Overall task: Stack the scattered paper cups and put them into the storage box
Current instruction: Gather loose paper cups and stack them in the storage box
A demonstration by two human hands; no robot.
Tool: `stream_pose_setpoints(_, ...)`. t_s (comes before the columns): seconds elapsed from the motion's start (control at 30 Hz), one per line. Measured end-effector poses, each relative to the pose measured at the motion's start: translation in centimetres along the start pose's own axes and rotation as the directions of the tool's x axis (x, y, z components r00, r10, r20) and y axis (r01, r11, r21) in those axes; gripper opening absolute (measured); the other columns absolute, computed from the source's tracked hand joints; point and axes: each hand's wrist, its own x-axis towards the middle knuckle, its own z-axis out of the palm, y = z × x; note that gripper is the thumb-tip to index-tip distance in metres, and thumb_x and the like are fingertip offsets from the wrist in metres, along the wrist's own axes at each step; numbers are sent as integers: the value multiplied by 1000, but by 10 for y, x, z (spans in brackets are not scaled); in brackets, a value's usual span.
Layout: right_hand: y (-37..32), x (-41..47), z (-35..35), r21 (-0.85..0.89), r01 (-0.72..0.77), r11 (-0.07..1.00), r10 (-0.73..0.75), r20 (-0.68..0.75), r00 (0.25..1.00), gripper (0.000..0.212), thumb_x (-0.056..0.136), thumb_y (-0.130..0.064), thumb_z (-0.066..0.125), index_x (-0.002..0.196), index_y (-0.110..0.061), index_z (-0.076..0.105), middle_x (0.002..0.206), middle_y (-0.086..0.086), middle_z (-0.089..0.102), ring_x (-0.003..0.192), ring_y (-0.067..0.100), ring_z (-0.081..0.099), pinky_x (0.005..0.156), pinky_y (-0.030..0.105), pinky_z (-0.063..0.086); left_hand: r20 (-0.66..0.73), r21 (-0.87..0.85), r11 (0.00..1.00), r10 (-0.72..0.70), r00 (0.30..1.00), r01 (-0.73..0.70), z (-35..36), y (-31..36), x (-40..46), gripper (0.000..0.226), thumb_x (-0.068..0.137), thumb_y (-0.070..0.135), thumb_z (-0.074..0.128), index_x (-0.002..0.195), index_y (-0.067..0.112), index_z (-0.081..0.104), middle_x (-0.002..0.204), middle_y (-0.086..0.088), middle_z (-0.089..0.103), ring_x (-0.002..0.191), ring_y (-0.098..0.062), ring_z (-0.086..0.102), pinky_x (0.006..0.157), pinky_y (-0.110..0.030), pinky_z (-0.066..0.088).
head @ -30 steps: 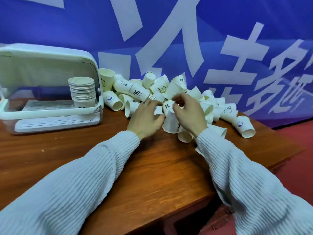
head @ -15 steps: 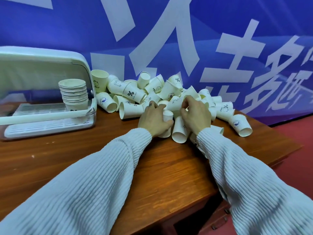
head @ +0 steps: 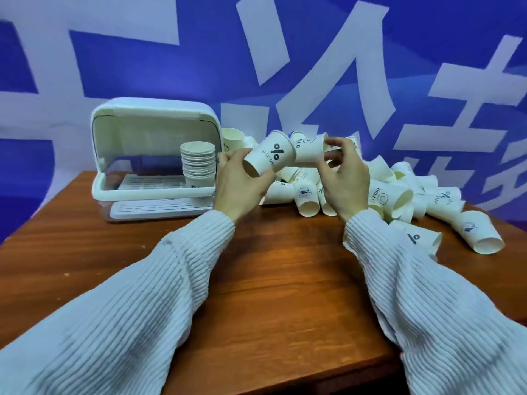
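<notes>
My left hand grips a white paper cup with a percent mark, tilted with its mouth toward me. My right hand pinches a second cup printed HELLO, held beside the first with the two touching. Both are raised above the wooden table. Behind them lies a heap of scattered cups. The white storage box stands open at the back left, and a stack of cups stands inside it.
A blue banner with large white characters hangs close behind the table. Loose cups reach toward the table's right edge. The near table edge runs under my sleeves.
Both hands have lifted out of the heap, each with a cup, and brought the two cups together in the air. The view has shifted, so the box sits nearer the centre.
</notes>
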Motion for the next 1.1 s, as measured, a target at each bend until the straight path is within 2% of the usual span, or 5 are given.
stream_pose_setpoints(0.17,-49,9,54,144,56,988,-65,63,996,20,94,-31,64,112,-27,71,103,-11,76,99,15,69,89,47,56,-149,-201,975,-125,981,94,-46,-20,5,62,79,26,81,121,21,36,108,3,60,96,-19,65,78,-29,52)
stream_pose_setpoints(0.3,-89,20,93,210,136,968,-164,125,979,21,97,-30,63,115,-27,73,108,-10,77,103,15,71,91,44,56,-295,-187,981,-104,950,49,-73,-35,6,59,86,4,69,126,14,27,103,12,46,86,-4,56,67,-12,46)
stream_pose_setpoints(0.67,-133,41,141,36,284,958,-256,550,795,36,97,-11,54,121,-27,76,120,0,76,115,26,66,101,40,50,-345,-221,967,-201,917,129,-113,-65,13,54,92,37,73,131,13,45,102,11,61,93,-5,61,63,-5,42)
stream_pose_setpoints(0.97,-126,24,149,60,368,928,-288,742,605,46,98,-8,47,136,-22,69,137,4,69,131,26,59,112,37,44,-335,-118,993,-60,940,22,-121,-51,37,89,85,34,78,152,34,21,132,-1,55,115,-16,57,91,-23,47)
stream_pose_setpoints(1.1,-115,5,155,12,381,925,-295,657,694,43,102,-15,52,141,-29,65,160,9,42,153,33,28,126,43,21,-337,-47,998,-42,941,27,-123,-41,68,82,79,38,82,146,27,36,127,-2,61,112,-18,60,93,-30,49)
